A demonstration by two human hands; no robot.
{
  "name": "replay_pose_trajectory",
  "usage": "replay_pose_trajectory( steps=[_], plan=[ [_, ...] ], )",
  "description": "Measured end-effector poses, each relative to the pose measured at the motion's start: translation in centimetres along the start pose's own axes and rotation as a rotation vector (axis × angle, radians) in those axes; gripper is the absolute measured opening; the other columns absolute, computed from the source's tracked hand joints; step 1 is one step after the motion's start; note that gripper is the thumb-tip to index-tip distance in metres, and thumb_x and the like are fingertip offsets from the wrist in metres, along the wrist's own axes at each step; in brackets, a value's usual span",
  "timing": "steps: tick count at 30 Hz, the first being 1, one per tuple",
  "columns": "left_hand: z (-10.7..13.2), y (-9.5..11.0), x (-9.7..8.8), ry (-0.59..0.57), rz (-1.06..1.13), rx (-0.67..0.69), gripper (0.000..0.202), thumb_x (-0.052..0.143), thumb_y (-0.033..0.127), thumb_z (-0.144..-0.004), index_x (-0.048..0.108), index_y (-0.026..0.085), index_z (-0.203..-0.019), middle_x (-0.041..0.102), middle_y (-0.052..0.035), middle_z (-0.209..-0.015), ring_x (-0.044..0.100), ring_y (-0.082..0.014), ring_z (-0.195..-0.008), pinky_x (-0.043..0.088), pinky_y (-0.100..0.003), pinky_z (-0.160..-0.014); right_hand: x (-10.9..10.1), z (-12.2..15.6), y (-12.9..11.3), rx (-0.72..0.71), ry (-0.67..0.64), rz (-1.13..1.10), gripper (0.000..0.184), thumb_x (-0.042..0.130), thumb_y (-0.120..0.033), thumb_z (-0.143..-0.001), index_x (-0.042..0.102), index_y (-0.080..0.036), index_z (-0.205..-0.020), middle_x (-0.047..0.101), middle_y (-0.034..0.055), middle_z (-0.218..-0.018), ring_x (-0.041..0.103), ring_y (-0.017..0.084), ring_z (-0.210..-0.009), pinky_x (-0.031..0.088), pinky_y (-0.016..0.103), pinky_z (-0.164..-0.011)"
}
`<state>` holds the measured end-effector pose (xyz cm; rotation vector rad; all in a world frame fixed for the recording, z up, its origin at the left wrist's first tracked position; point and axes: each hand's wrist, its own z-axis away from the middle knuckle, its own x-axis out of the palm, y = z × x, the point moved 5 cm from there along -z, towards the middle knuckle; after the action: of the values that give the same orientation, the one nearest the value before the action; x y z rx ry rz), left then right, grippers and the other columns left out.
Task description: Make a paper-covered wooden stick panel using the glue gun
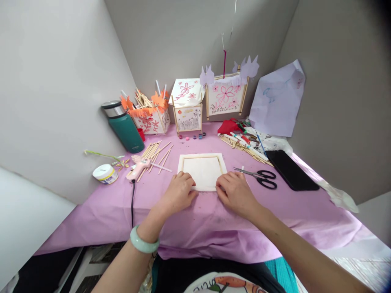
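Observation:
A white sheet of paper point(203, 174) lies flat on the table with a square frame of thin wooden sticks point(201, 158) on it. Paper margins show outside the sticks at the far side and both flanks. My left hand point(179, 193) is closed at the near left corner, its fingers and thumb pinching the paper's edge. At the near right corner my right hand point(234, 190) holds the same edge with curled fingers. Both hands hide those corners and part of the side sticks. Black-handled scissors point(259, 175) lie just right of my right hand, blades partly apart.
On the left are a pink glue gun point(139, 167), loose wooden sticks point(152, 152), a white jar point(105, 174) and a green bottle point(126, 132). Decorated paper lanterns point(188, 118) stand behind. Markers point(249, 143) and a black phone point(291, 170) lie at right on the purple cloth point(189, 217).

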<state>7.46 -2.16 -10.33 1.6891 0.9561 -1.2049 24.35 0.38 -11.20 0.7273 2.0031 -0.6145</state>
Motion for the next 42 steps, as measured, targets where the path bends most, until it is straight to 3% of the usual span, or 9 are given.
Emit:
replay_pose_trajectory(
  steps=[9,13,16,19,23,27,32,37,42],
  plan=[
    [-1.4,0.2,0.2,-0.12,-0.121,-0.079,0.015,0.049,0.019,-0.085,0.063,0.015,-0.08,0.061,-0.0108,-0.093,0.053,-0.0256,-0.093,0.042,-0.04,-0.08,0.1,-1.2,-0.5,0.038,-0.197,0.13,0.016,0.052,-0.018,-0.087,0.064,-0.017,-0.076,0.065,0.006,-0.084,0.052,0.021,-0.087,0.027,0.037,-0.08],
    [-1.0,0.6,-0.6,0.036,-0.161,-0.169,0.016,0.057,0.023,-0.083,0.06,0.012,-0.095,0.059,-0.0117,-0.1,0.051,-0.0283,-0.097,0.042,-0.043,-0.081,0.2,-1.6,-0.5,0.028,-0.225,0.157,0.018,0.053,-0.018,-0.088,0.066,-0.018,-0.075,0.066,0.007,-0.083,0.053,0.023,-0.087,0.028,0.039,-0.078],
    [0.2,2.3,-0.5,0.149,-0.087,-0.128,0.01,0.051,0.019,-0.088,0.06,0.015,-0.091,0.058,-0.0092,-0.095,0.05,-0.0247,-0.093,0.043,-0.04,-0.082,0.3,-1.7,-0.4,0.028,-0.217,0.165,0.017,0.054,-0.018,-0.087,0.067,-0.018,-0.076,0.066,0.0087,-0.084,0.054,0.023,-0.087,0.029,0.039,-0.076],
    [1.4,4.4,0.8,0.154,-0.005,-0.045,0.018,0.042,0.014,-0.091,0.06,0.016,-0.092,0.059,-0.0079,-0.093,0.05,-0.0222,-0.092,0.044,-0.038,-0.083,0.4,-1.7,-0.4,0.038,-0.219,0.17,0.016,0.054,-0.018,-0.087,0.067,-0.018,-0.078,0.066,0.0083,-0.086,0.054,0.024,-0.089,0.029,0.039,-0.077],
    [2.1,5.6,2.3,0.163,0.001,-0.078,0.021,0.042,0.017,-0.092,0.059,0.017,-0.104,0.058,-0.0084,-0.099,0.049,-0.0232,-0.094,0.043,-0.04,-0.084,0.4,-1.7,-0.3,0.049,-0.221,0.167,0.015,0.054,-0.018,-0.087,0.067,-0.018,-0.078,0.066,0.0083,-0.087,0.055,0.024,-0.09,0.031,0.039,-0.077],
    [1.9,5.6,2.8,0.193,-0.057,-0.116,0.023,0.044,0.022,-0.092,0.058,0.018,-0.109,0.058,-0.0082,-0.101,0.047,-0.0252,-0.097,0.041,-0.043,-0.084,-0.2,-1.1,0.5,0.048,-0.136,0.051,0.01,0.058,-0.022,-0.086,0.067,-0.019,-0.083,0.065,0.0074,-0.092,0.053,0.024,-0.094,0.036,0.038,-0.08],
    [1.6,5.7,2.9,0.19,-0.115,-0.113,0.022,0.044,0.025,-0.093,0.058,0.018,-0.108,0.058,-0.0077,-0.099,0.047,-0.0252,-0.095,0.04,-0.043,-0.083,-1.7,1.3,0.5,0.148,0.2,-0.209,0.02,0.049,-0.022,-0.092,0.061,-0.016,-0.106,0.061,0.0107,-0.103,0.053,0.023,-0.098,0.042,0.038,-0.086],
    [1.8,5.8,2.9,0.202,-0.145,-0.096,0.019,0.044,0.02,-0.092,0.06,0.018,-0.101,0.058,-0.0075,-0.095,0.049,-0.0239,-0.092,0.04,-0.041,-0.08,0.1,3.0,-3.7,-0.046,0.144,-0.277,0.032,0.04,-0.013,-0.091,0.056,-0.015,-0.118,0.06,0.0123,-0.11,0.052,0.022,-0.1,0.046,0.04,-0.089],
    [2.0,5.8,2.9,0.237,-0.156,-0.087,0.019,0.046,0.018,-0.091,0.06,0.02,-0.103,0.059,-0.0076,-0.096,0.049,-0.0239,-0.092,0.039,-0.043,-0.081,1.7,3.2,-4.3,-0.035,0.143,-0.194,0.038,0.039,-0.009,-0.087,0.052,-0.012,-0.123,0.059,0.0146,-0.113,0.052,0.024,-0.103,0.047,0.042,-0.089]
  ],
)
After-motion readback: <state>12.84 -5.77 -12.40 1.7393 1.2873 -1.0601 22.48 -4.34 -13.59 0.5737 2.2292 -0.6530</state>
